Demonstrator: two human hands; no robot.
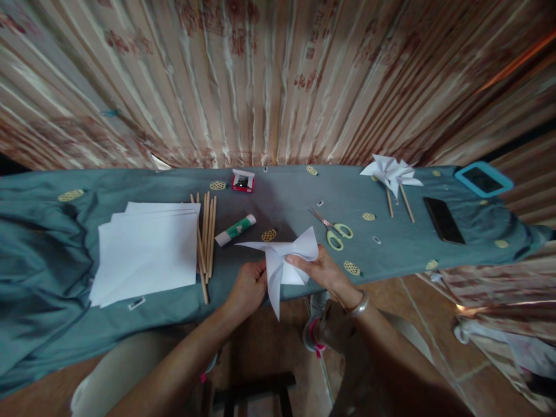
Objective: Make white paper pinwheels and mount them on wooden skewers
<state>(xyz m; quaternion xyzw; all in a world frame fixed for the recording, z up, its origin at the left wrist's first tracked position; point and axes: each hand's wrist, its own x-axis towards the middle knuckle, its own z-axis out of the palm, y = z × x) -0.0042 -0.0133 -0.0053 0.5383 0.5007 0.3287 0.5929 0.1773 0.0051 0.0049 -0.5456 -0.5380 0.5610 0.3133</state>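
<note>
A white paper pinwheel [275, 260] is held between my two hands over the front edge of the cloth-covered table. My left hand [249, 285] grips it from the left, its fingertips partly hidden behind the paper. With the thumb pressed on its middle, my right hand [321, 267] pinches the pinwheel from the right. Just beyond the right hand lie scissors [333, 230] with pale green handles, blades a little apart. A glue stick [236, 230] in green and white lies past the left hand. No stick shows on the held pinwheel.
Left are stacked white paper sheets [147, 249] beside several wooden sticks [210, 237]. A small red box [242, 180] sits open at the back. Finished pinwheels [391, 172] on sticks, a dark phone [443, 220] and a blue-framed tablet [484, 178] lie right. A curtain [260, 87] hangs behind.
</note>
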